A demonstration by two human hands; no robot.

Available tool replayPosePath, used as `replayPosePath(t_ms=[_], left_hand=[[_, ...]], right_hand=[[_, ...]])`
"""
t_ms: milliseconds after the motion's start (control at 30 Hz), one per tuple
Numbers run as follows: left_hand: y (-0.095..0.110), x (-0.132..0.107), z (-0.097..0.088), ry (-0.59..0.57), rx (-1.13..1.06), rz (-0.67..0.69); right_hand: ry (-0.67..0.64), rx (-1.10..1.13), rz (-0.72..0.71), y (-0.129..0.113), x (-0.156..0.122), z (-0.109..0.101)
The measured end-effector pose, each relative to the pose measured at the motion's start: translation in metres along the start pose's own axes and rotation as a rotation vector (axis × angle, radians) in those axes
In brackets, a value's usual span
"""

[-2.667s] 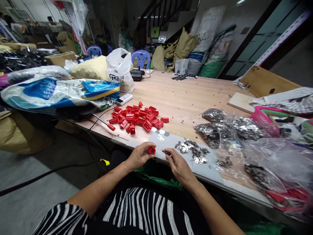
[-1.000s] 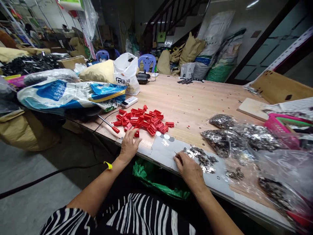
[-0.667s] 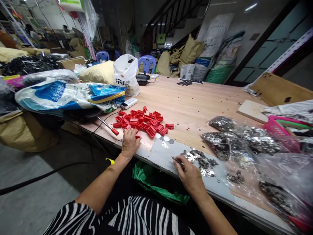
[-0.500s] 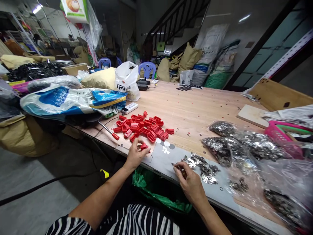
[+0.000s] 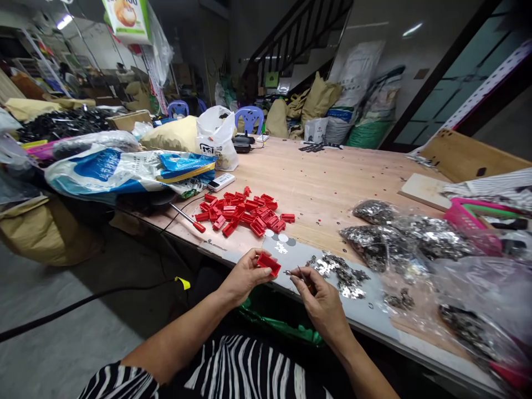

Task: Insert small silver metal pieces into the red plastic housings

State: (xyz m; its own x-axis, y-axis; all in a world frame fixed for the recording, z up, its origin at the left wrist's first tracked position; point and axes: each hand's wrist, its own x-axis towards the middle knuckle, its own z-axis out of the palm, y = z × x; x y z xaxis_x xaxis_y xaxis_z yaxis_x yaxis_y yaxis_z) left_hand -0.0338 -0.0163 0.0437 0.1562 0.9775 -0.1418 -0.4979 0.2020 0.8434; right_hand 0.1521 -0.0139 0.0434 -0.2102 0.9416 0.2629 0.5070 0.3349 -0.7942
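My left hand (image 5: 245, 280) is closed around a small red plastic housing (image 5: 269, 264), an open-topped box shape with its hollow side up. Close by on the right, my right hand (image 5: 318, 296) pinches a small metal piece (image 5: 287, 272) at the fingertips. A thin, dark pointed tool (image 5: 300, 271) also sits in that hand, its handle mostly hidden by the palm. The two hands are slightly apart, over the table's front edge. Beyond them lies a heap of red plastic housings (image 5: 245, 210). Flat silvery metal pieces (image 5: 341, 274) are scattered on a grey mat (image 5: 366, 318).
Clear plastic bags of metal parts (image 5: 374, 244) and a pink basket (image 5: 465, 216) stand on the right. A red-tipped lever (image 5: 198, 226) juts out at the table's left edge. A green bag (image 5: 282, 324) hangs open below the front edge. Several white discs (image 5: 282, 238) lie on the mat.
My left hand has brought a red housing from beside the heap rightward and nearer to me, turning its hollow up. My right hand has shifted slightly left, still holding the small metal piece and tool.
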Motion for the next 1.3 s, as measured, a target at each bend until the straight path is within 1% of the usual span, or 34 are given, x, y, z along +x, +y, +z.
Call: replayPosePath(t_ms=[133, 267, 367, 533, 600, 667, 767, 800, 867, 967, 1067, 1300], left_hand=[[-0.008, -0.007, 0.002, 0.014, 0.385, 0.244], [-0.008, -0.014, 0.004, 0.033, 0.679, 0.381], [-0.006, -0.017, 0.004, 0.041, 0.780, 0.430], [-0.006, -0.018, 0.004, 0.056, 0.783, 0.444], [-0.005, -0.017, 0.005, 0.069, 0.725, 0.397], [-0.004, -0.016, 0.006, 0.054, 0.559, 0.270], [-0.003, -0.013, 0.007, -0.029, 0.206, 0.020], [-0.004, -0.012, 0.006, -0.062, 0.112, -0.044], [-0.006, -0.012, 0.006, -0.115, -0.004, -0.132], [-0.010, -0.014, 0.006, -0.149, -0.095, -0.213], [-0.012, -0.015, 0.007, -0.140, -0.146, -0.278], [-0.011, -0.017, 0.010, -0.130, -0.175, -0.343]], right_hand=[[0.012, -0.041, 0.000, -0.005, -0.002, -0.005], [0.019, -0.072, -0.047, -0.012, -0.002, -0.007], [0.014, -0.091, -0.080, -0.014, -0.002, -0.007], [0.007, -0.110, -0.121, -0.016, -0.001, -0.006], [0.009, -0.098, -0.116, -0.018, 0.000, -0.006], [0.011, -0.078, -0.105, -0.021, 0.000, -0.007], [0.012, -0.059, -0.110, -0.024, 0.001, -0.008], [0.011, -0.060, -0.121, -0.025, 0.001, -0.008], [0.001, -0.070, -0.153, -0.025, 0.003, -0.008], [-0.036, -0.093, -0.215, -0.025, 0.005, -0.009], [-0.100, -0.128, -0.280, -0.024, 0.007, -0.011], [-0.189, -0.171, -0.387, -0.019, 0.008, -0.016]])
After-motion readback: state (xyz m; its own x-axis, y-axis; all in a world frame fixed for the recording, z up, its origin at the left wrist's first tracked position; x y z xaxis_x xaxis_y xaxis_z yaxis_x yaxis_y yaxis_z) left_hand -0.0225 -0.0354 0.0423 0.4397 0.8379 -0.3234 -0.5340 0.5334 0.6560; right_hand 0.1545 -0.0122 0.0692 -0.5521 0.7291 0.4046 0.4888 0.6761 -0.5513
